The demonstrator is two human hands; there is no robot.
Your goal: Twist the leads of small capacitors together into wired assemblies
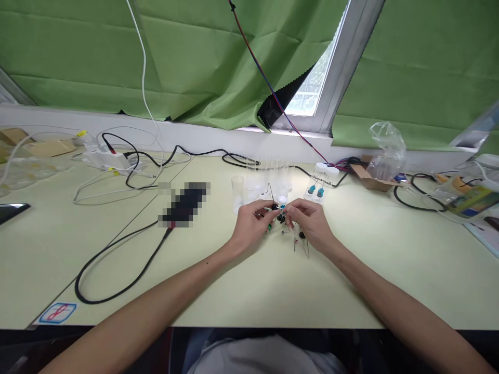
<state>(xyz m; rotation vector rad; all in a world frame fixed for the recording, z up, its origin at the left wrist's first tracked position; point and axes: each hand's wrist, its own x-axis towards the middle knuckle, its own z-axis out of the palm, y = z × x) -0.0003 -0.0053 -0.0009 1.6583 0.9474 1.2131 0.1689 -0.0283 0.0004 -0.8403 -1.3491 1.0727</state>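
Pinching is being done over the desk (pixel 249 291), in front of some clear tubes (pixel 268 174). A small black piece (pixel 275 206) is held at the fingertips of the left hand (pixel 253 224), with thumb and fingers pressed close together. The fingers of the right hand (pixel 311 221) are curled in just beside it, with almost no gap at the tips, but what is gripped there is too small to be told. The black piece could be dropped if it is squeezed near its edge, since only a little of it is held. Once dropped, it could be mixed up with the dark bits (pixel 281 218) seen between the hands. The thin wires (pixel 295 241) by the right hand could be snagged and bent, because they are so near it; whether they hang or rest on the desk cannot be told. The clear cup (pixel 237 192) could be tipped if the left hand were pushed back fast. Two blue pieces (pixel 320 192), set behind the right hand, could be bumped the same way.
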